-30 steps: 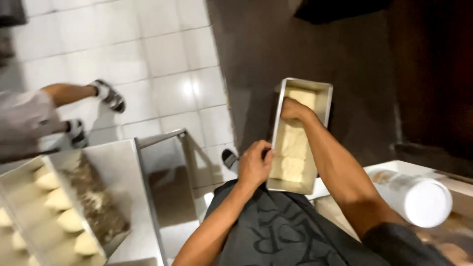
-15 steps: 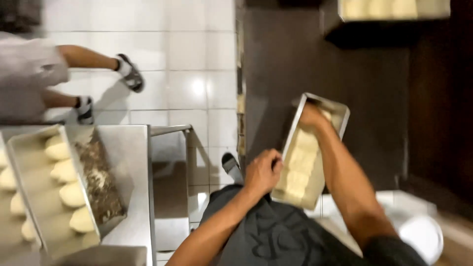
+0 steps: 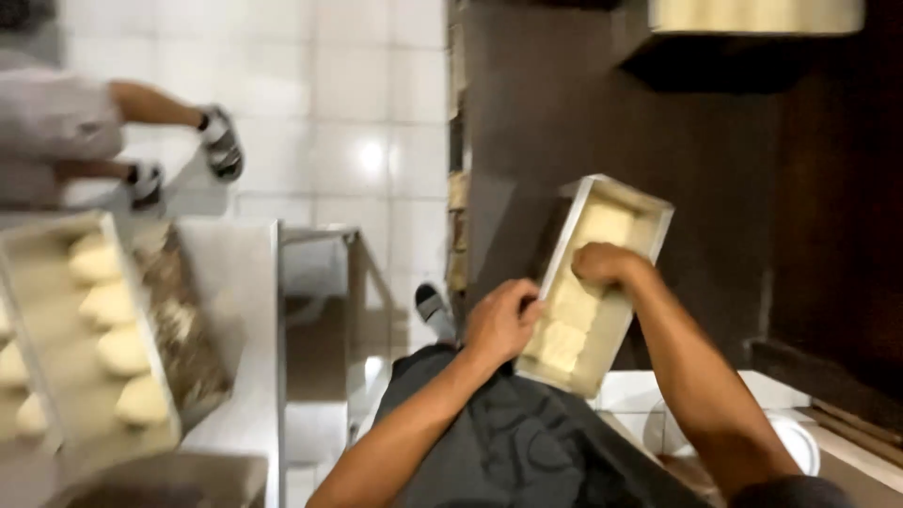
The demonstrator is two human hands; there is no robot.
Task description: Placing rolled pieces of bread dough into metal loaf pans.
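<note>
Against the frame half a second earlier, your loaf tin (image 3: 602, 282) sits a little higher and further toward 3 o'clock in view, tilted with its far end toward 1 o'clock, and your right hand (image 3: 607, 265) has come down from the far corner to the middle of the tin. The tin is long, rectangular, pale metal, with pale dough pieces (image 3: 576, 310) lying in a row inside; it is held in the air above your dark apron (image 3: 508, 442). Your left hand (image 3: 501, 322) grips the tin's near left wall, fingers curled tight round the rim. Your right hand is closed in a loose fist, knuckles down on the dough; whether the fingers pinch anything cannot be told. At 9 o'clock a second rectangular tin (image 3: 89, 329) of dough pieces lies on a steel table (image 3: 240, 310), blurred. At 10 o'clock another person's feet in sandals (image 3: 222, 141) stand on the white tiled floor (image 3: 357, 85). At 4 o'clock sits a round white container (image 3: 795, 437).
</note>
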